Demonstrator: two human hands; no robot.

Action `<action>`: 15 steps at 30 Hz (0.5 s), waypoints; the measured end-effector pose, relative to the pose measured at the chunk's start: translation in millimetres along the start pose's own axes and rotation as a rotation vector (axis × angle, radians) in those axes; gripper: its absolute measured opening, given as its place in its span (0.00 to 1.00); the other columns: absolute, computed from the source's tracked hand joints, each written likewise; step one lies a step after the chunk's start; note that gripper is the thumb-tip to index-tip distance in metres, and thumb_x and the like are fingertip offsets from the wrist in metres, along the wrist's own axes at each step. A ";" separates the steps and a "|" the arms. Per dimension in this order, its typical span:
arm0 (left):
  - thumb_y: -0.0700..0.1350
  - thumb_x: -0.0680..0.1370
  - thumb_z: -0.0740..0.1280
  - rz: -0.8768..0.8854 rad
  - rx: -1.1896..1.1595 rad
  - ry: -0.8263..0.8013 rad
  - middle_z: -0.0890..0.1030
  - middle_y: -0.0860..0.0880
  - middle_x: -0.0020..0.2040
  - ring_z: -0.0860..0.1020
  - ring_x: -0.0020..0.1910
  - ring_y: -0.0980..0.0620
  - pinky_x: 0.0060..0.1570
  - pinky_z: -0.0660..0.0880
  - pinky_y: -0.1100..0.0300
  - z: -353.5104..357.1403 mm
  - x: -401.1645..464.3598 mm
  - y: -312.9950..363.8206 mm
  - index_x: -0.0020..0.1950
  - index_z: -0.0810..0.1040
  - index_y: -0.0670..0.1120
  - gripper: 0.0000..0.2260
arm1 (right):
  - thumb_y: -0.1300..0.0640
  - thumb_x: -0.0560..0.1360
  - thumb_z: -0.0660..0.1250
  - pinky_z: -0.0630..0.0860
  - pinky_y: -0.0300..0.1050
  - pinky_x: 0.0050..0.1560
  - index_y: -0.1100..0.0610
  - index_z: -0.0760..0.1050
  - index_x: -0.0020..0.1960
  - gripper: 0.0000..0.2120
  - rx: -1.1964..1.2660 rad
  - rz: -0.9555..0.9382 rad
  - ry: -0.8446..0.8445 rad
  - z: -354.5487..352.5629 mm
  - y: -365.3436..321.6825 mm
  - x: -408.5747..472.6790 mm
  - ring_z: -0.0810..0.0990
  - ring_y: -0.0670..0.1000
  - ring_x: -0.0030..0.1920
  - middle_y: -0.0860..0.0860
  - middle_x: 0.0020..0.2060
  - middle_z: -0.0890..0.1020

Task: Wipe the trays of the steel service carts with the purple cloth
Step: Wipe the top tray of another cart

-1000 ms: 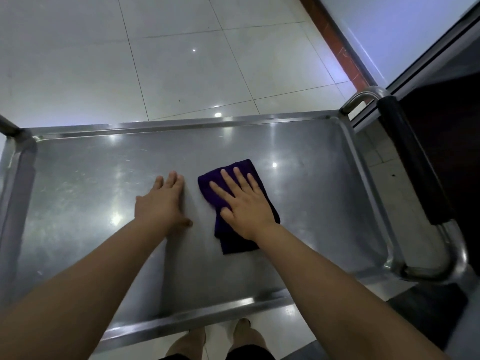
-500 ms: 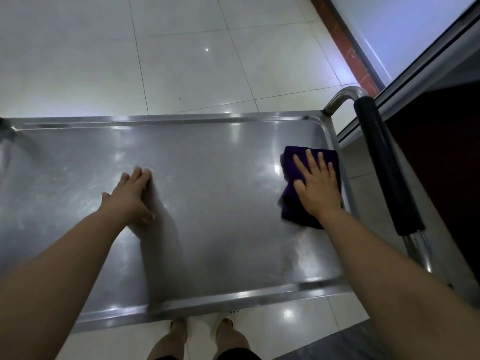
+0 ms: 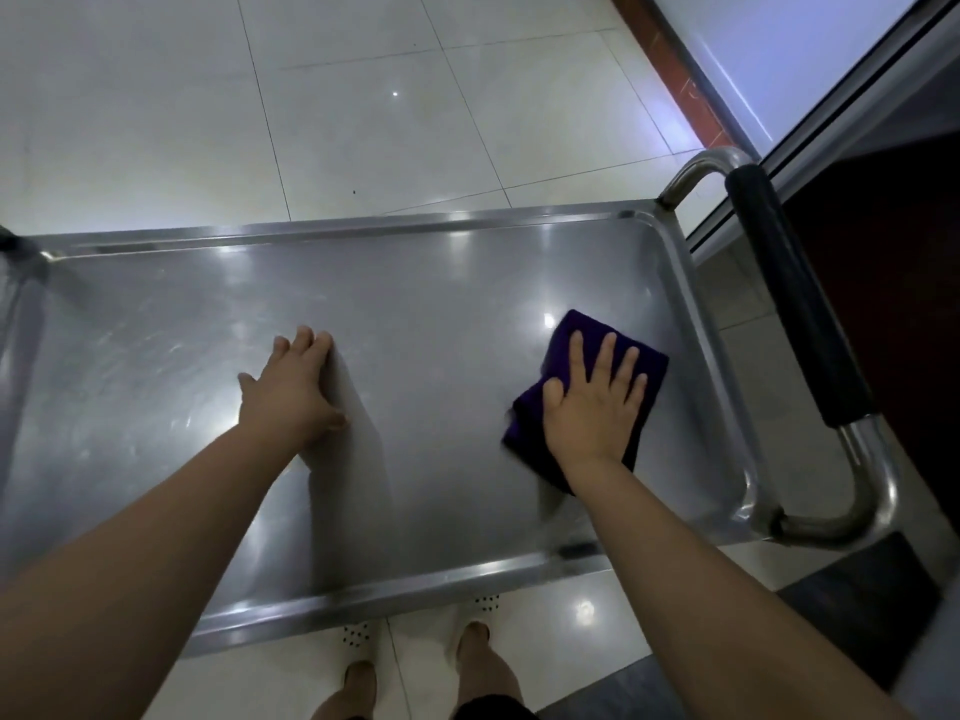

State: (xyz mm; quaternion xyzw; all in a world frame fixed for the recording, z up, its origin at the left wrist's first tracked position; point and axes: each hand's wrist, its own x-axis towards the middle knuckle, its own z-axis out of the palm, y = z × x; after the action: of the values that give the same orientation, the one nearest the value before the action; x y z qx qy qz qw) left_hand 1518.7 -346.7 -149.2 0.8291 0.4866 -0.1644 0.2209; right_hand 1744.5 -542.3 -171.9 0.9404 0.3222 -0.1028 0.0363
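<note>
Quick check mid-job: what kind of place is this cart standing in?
Probably a commercial kitchen or food-service back area, though not certain. Clues: the steel service cart tray with its padded push handle, glossy pale floor tiles, and a steel-edged counter at right.

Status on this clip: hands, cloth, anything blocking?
Right hand flat on purple cloth, near tray's right rim. Left hand flat on bare steel, mid-tray. Nothing in the way.

Bare tray [image 3: 441, 324] between both hands; rim and handle [image 3: 795, 298] bound the right
</note>
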 end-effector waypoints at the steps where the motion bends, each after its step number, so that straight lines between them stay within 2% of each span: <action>1: 0.50 0.68 0.76 0.022 0.001 0.020 0.57 0.48 0.74 0.54 0.74 0.45 0.66 0.59 0.33 2.3 -2.1 -2.9 0.76 0.56 0.48 0.42 | 0.45 0.81 0.48 0.37 0.60 0.75 0.49 0.40 0.79 0.30 -0.001 -0.023 0.001 2.3 -14.4 -4.9 0.39 0.61 0.77 0.57 0.78 0.43; 6: 0.53 0.74 0.70 0.165 0.067 0.156 0.65 0.46 0.71 0.64 0.69 0.44 0.66 0.66 0.47 14.9 -36.9 -21.8 0.72 0.65 0.49 0.30 | 0.44 0.81 0.47 0.38 0.60 0.75 0.48 0.40 0.79 0.30 -0.020 -0.090 0.010 10.5 -66.3 -19.3 0.39 0.61 0.77 0.57 0.78 0.43; 9: 0.51 0.74 0.69 0.198 0.045 0.142 0.65 0.47 0.73 0.67 0.67 0.45 0.65 0.65 0.53 25.9 -86.2 -36.9 0.72 0.67 0.49 0.28 | 0.45 0.81 0.47 0.38 0.60 0.75 0.48 0.41 0.79 0.29 -0.039 -0.080 0.010 10.2 -71.3 -20.6 0.40 0.61 0.77 0.57 0.78 0.43; 11: 0.53 0.76 0.67 0.222 0.123 0.053 0.54 0.47 0.78 0.57 0.75 0.46 0.71 0.56 0.52 37.0 -111.3 -47.5 0.77 0.56 0.49 0.33 | 0.46 0.81 0.48 0.39 0.60 0.75 0.48 0.41 0.79 0.29 -0.028 -0.059 0.011 8.5 -74.2 -23.0 0.40 0.60 0.77 0.56 0.78 0.43; 13: 0.53 0.78 0.65 0.224 0.172 -0.031 0.43 0.49 0.79 0.44 0.77 0.47 0.74 0.46 0.50 44.6 -119.5 -55.9 0.79 0.46 0.49 0.37 | 0.46 0.81 0.48 0.38 0.59 0.75 0.48 0.41 0.79 0.29 0.001 -0.027 0.005 6.9 -82.9 -29.0 0.39 0.60 0.77 0.56 0.78 0.43; 15: 0.53 0.78 0.64 0.223 0.167 -0.044 0.41 0.49 0.79 0.41 0.77 0.47 0.74 0.43 0.48 47.0 -116.5 -60.9 0.79 0.44 0.49 0.38 | 0.47 0.81 0.48 0.38 0.59 0.75 0.48 0.41 0.79 0.29 0.013 -0.016 0.002 7.8 -96.7 -37.2 0.39 0.60 0.77 0.56 0.78 0.43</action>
State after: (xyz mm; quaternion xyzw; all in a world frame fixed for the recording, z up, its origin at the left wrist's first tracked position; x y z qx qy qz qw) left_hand 1407.4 -430.9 -144.8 0.8897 0.3712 -0.1968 0.1786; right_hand 1655.2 -489.2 -171.7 0.9381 0.3291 -0.1040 0.0291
